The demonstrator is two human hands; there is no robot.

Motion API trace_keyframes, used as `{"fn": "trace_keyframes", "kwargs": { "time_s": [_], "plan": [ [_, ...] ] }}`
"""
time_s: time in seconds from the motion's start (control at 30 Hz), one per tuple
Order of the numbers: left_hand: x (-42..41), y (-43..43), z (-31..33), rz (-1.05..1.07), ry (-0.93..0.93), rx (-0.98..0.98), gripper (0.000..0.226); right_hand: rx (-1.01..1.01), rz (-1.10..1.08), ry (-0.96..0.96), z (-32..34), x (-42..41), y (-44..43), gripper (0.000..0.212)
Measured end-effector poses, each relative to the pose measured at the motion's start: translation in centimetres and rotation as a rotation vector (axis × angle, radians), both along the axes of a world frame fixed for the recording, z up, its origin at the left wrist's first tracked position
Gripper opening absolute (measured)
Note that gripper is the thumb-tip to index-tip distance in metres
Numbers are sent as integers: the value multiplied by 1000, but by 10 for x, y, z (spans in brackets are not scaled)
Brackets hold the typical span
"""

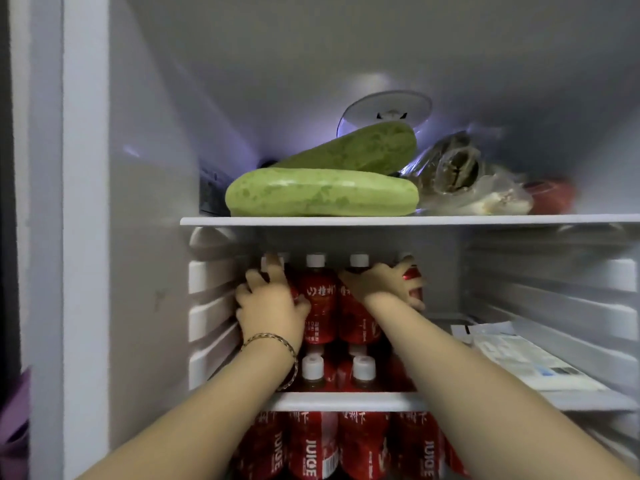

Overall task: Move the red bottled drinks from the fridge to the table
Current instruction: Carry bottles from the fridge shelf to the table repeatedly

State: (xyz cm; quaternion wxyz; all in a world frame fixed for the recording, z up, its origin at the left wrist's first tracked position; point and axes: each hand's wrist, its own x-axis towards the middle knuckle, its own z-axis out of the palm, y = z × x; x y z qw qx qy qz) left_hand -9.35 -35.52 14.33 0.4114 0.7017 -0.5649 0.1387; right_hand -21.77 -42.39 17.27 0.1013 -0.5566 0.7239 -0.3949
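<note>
Several red bottled drinks with white caps stand in rows on the fridge's middle shelf (346, 400); one uncovered bottle (318, 303) is between my hands. My left hand (272, 306), with a bracelet on the wrist, wraps around the leftmost back-row bottle, whose cap (268, 259) shows above my fingers. My right hand (381, 284) is closed around the rightmost back-row bottle (414, 277). Front-row bottles (363, 374) stand below my wrists. More red juice bottles (313, 445) fill the shelf underneath.
Two pale green gourds (322, 192) and bagged food (460, 178) lie on the upper shelf (381, 220). A flat white packet (519, 358) lies on the right of the middle shelf. The fridge wall with ribs (207, 317) is just left of my left hand.
</note>
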Motion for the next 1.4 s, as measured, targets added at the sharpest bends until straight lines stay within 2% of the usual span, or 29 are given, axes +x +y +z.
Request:
{"fn": "trace_keyframes", "kwargs": {
  "time_s": [0.13,0.23,0.3,0.37,0.5,0.63,0.67,0.73,0.77,0.87,0.97,1.03,1.13,1.2,1.27,1.33,1.4],
  "plan": [
    [-4,12,-3,-268,98,-91,73,-56,-7,-19,2,-13,1,85],
    [-6,20,-4,-386,102,-105,66,-107,104,-96,3,-30,-1,85],
    [-6,20,-3,-385,99,-94,60,-125,183,-140,6,-38,2,95],
    [-8,20,-3,-351,87,-77,53,-99,239,-103,9,-44,10,98],
    [-13,21,-3,-291,52,-42,43,-91,373,-125,12,-52,21,56],
    [-10,25,6,-317,49,5,36,-229,414,-149,1,-41,34,62],
    [-9,26,10,-334,57,31,36,-277,428,-197,-2,-41,35,56],
    [-7,28,18,-368,72,103,41,-274,519,-330,-9,-36,48,34],
    [-6,28,22,-381,68,135,47,-233,566,-384,-11,-33,51,34],
    [-6,27,32,-439,80,127,81,-172,644,-428,-14,-25,61,58],
    [-8,25,39,-391,83,84,93,-234,707,-436,-17,-24,72,44],
    [-10,27,45,-347,-7,114,83,-311,722,-371,-26,-26,75,36],
    [-14,35,57,-331,-82,165,60,-349,581,-176,-38,-23,79,75],
    [-19,39,65,-315,-172,172,47,-350,512,-129,-35,-21,83,85],
    [-24,42,70,-301,-263,171,47,-355,479,21,-30,-24,85,91],
    [-28,40,72,-309,-347,149,57,-349,468,296,-27,-29,86,94],
    [-32,36,72,-333,-454,120,57,-361,453,396,-26,-34,85,97]
  ]
}}
